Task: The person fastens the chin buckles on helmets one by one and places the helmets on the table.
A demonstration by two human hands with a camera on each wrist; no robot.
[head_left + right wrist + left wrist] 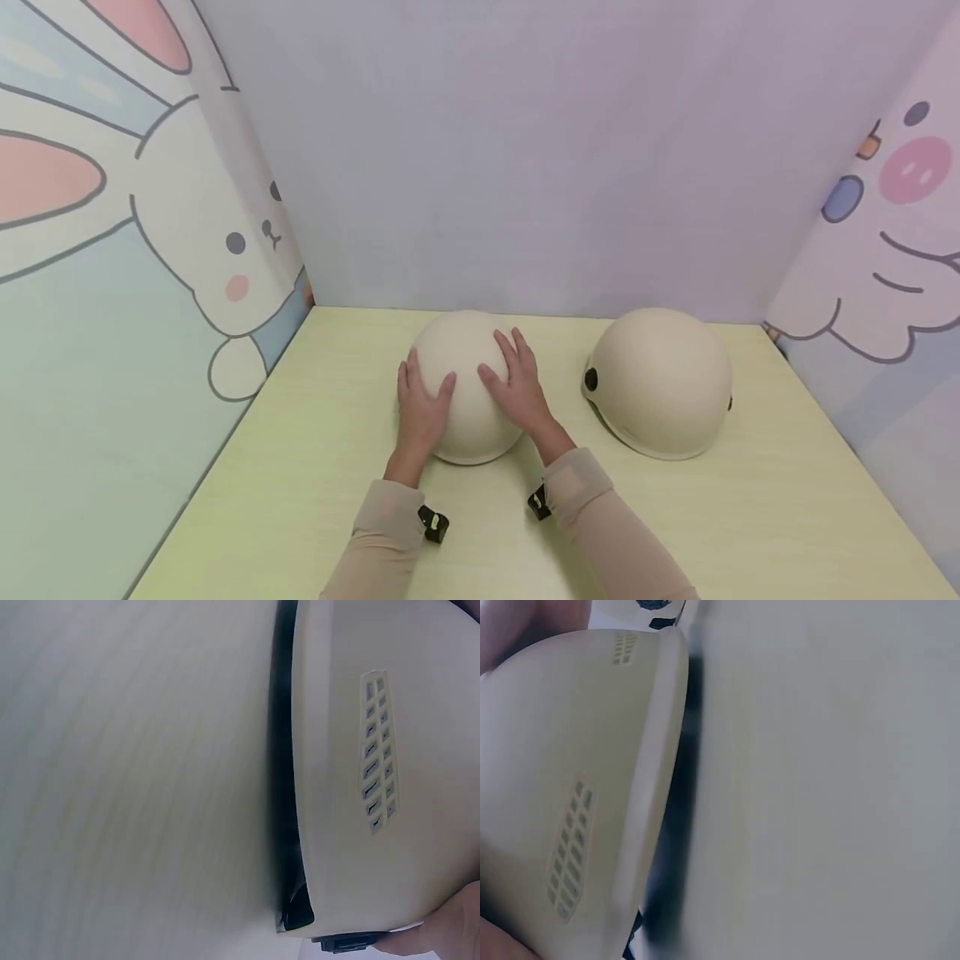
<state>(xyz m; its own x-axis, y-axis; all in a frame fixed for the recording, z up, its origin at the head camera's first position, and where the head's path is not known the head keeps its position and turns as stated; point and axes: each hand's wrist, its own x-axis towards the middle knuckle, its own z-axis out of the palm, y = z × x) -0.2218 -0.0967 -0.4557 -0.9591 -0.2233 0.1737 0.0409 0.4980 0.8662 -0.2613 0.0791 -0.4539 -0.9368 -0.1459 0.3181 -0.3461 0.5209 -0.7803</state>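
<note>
A cream helmet (468,429) sits dome up on the table between the two hands. The left hand (424,412) lies along its left side, fingers and thumb spread over the shell. On the upper right of the dome rests the right hand (520,392), its fingers fairly straight and pointing away. Slatted vents (571,851) near the rim show in the left wrist view, with a dark gap under the edge. In the right wrist view, a similar vent (379,754) appears, and a fingertip touches a black fitting (349,943) at the rim.
A second cream helmet (660,383), with black round fittings on its sides, stands to the right on the pale yellow table (300,467). A plain lilac backdrop (525,150) rises behind. Cartoon-printed panels (82,350) flank both sides. Black wrist cameras (433,523) hang below the sleeves.
</note>
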